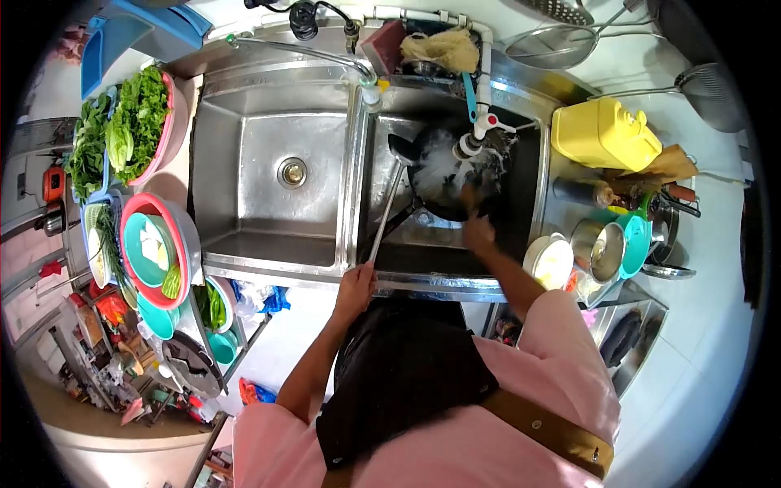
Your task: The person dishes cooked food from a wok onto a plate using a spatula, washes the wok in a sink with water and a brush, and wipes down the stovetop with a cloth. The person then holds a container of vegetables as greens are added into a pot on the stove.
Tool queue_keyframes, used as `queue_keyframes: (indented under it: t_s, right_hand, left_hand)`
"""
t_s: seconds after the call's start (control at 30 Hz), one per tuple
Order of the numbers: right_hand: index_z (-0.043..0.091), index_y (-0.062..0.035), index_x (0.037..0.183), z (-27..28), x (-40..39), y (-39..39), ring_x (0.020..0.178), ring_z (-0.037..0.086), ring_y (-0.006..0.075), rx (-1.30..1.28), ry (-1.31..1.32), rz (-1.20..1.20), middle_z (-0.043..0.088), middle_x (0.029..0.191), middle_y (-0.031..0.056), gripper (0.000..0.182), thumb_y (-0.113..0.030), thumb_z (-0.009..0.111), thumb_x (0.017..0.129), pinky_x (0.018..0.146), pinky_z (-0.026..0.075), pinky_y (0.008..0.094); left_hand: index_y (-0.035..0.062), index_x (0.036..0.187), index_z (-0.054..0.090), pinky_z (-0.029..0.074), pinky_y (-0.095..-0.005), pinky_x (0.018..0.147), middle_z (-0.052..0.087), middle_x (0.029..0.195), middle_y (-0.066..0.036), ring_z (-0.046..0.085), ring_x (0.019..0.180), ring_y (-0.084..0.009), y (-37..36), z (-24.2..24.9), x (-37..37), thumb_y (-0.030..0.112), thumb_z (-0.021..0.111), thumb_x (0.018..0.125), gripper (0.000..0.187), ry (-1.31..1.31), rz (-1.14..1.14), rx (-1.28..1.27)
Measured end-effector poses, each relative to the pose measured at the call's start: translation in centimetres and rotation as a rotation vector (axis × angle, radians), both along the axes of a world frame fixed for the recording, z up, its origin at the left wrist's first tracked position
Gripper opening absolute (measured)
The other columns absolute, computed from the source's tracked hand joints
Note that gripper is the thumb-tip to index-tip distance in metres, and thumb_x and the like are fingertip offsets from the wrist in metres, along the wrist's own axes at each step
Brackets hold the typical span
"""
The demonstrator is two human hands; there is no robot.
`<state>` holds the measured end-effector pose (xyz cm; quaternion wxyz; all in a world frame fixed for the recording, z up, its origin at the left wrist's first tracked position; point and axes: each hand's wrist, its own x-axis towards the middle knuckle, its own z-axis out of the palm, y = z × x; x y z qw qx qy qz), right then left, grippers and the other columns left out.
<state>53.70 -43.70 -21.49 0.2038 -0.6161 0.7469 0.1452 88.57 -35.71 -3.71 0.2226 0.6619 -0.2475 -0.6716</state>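
Observation:
My left hand point(355, 289) is at the front rim of the double sink, closed around the long metal handle of a ladle point(388, 213). The ladle's dark bowl rests up against the left side of a black wok point(439, 210) in the right basin. Water pours from a white tap with a red mark point(486, 126) and splashes white inside the wok. Over the wok's near right side is my right hand point(478, 233), smeared by motion. Its fingers are too blurred to show whether they hold anything.
The left basin point(220, 163) has a drain. Right of the sink stand a yellow jug point(606, 134), a metal pot point(598, 248) and a white bowl point(549, 260). Lettuce point(138, 122) and a red-rimmed basin point(185, 252) are at left. A long spout point(301, 50) crosses the back.

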Motion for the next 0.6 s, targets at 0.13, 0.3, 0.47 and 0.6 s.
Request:
queue_keyframes:
  t_s: [0.13,0.3,0.47,0.6]
  right_hand:
    - [0.059,-0.0058,0.123,-3.2,5.4,-2.1,0.090,0.071,0.0332,0.009,-0.111,0.241,0.069,0.100,0.0188,0.033,-0.020,0.052,0.095,0.072,0.058,0.0454]
    - [0.058,-0.0066,0.121,0.5,-6.4,-9.0,0.078,0.072,0.0333,-0.188,0.219,0.245,0.070,0.092,0.0181,0.030,-0.018,0.054,0.093,0.063,0.059,0.0441]
    - [0.042,-0.0041,0.144,2.2,-0.4,5.1,0.079,0.070,0.0350,0.206,0.036,0.117,0.070,0.098,0.0190,0.055,-0.018,0.057,0.093,0.067,0.058,0.0458]
    - [0.041,-0.0052,0.140,-4.5,5.2,-5.2,0.078,0.070,0.0361,0.012,-0.176,0.224,0.071,0.094,0.0193,0.055,-0.023,0.060,0.091,0.067,0.058,0.0477]
  left_hand:
    - [0.0029,0.077,0.056,0.032,-0.0278,0.042,0.045,0.055,0.000,0.042,0.045,-0.0086,-0.4,1.1,0.2,0.038,0.047,0.105,0.046,-0.037,-0.033,0.006]
    - [0.0041,0.077,0.057,0.032,-0.0257,0.048,0.045,0.057,0.002,0.042,0.051,-0.0072,-0.4,0.6,0.8,0.040,0.048,0.105,0.046,0.030,-0.026,-0.049]
    - [0.0049,0.077,0.057,0.036,-0.0261,0.050,0.048,0.060,0.002,0.044,0.054,-0.0077,0.4,-1.1,1.2,0.040,0.050,0.104,0.045,-0.015,0.017,-0.066]
    - [0.0041,0.078,0.058,0.035,-0.0251,0.049,0.048,0.061,0.002,0.043,0.054,-0.0073,0.2,0.9,1.1,0.040,0.050,0.105,0.045,0.015,0.018,-0.038]
